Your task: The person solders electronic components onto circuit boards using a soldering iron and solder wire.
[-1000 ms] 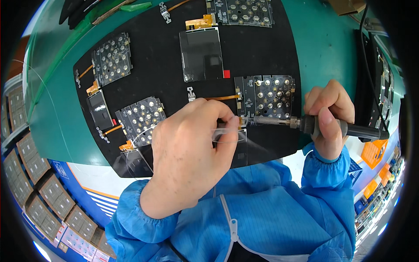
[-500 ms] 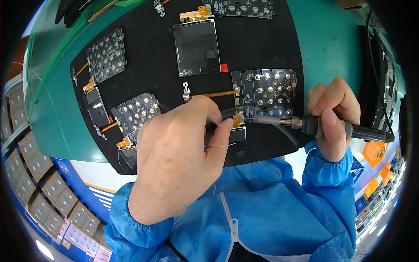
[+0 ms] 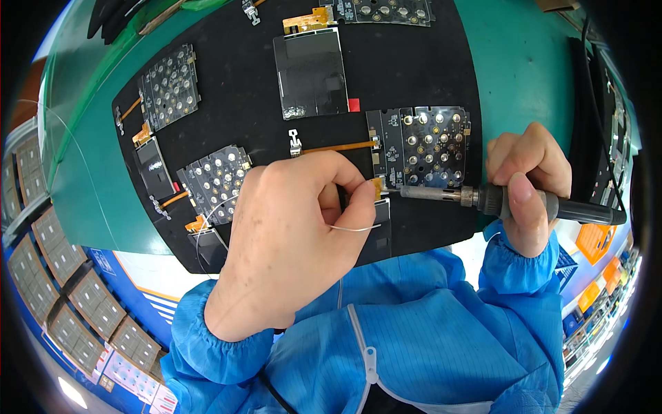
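My right hand [image 3: 529,186] is closed around the dark handle of a soldering iron [image 3: 438,194]. The iron points left, its tip at the lower left edge of a circuit board [image 3: 434,148] with round silver key contacts. At that edge an orange flex ribbon [image 3: 377,188] joins the board to a dark display panel [image 3: 379,231], partly behind my fingers. My left hand [image 3: 289,234] is closed, thumb and forefinger pinched together beside the ribbon. A thin solder wire [image 3: 355,228] runs through this hand, its end sticking out past the thumb. The fingertips' exact contact is hidden.
A black mat [image 3: 241,76] on the green table [image 3: 510,76] bears more boards, including one at the left [image 3: 219,181], and a larger display [image 3: 310,72] above. A metal clip [image 3: 295,143] ends a thin orange strip. A black cable [image 3: 586,83] hangs at the right.
My left hand has shifted slightly right; its blurred forefinger has come down to meet the thumb by the ribbon. The soldering iron stays nearly in place.
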### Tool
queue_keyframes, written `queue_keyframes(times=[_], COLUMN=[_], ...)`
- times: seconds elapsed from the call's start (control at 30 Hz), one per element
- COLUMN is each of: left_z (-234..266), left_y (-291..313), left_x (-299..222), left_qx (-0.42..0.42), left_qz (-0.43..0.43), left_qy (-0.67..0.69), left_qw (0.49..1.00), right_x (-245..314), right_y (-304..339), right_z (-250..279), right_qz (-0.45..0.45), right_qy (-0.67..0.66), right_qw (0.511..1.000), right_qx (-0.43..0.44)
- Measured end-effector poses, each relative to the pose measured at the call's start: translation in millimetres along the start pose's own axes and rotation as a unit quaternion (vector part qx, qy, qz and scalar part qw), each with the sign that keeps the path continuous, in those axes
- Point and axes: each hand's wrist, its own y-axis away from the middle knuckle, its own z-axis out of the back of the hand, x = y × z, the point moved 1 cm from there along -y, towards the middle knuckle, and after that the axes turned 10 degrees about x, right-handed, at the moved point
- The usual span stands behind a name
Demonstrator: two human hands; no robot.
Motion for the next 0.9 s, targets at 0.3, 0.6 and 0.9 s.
queue_keyframes(times=[0.3, 0.6, 0.9], left_z=[7.3, 8.7, 9.9], left_y=[-6.0, -8.3, -8.3], left_x=[-5.8, -4.7, -5.9], left_qx=[0.057, 0.068, 0.076], left_qz=[0.061, 0.069, 0.077], left_qy=[0.028, 0.041, 0.045], left_qw=[0.996, 0.994, 0.993], right_x=[-3.6, -3.8, 1.6], right_y=[-0.8, -1.4, 1.0], right_z=[-1.4, -1.2, -1.3], right_qz=[0.013, 0.010, -0.024], right_qy=[-0.006, -0.008, -0.008], right_qw=[1.000, 1.000, 1.000], right_qx=[-0.009, -0.012, -0.018])
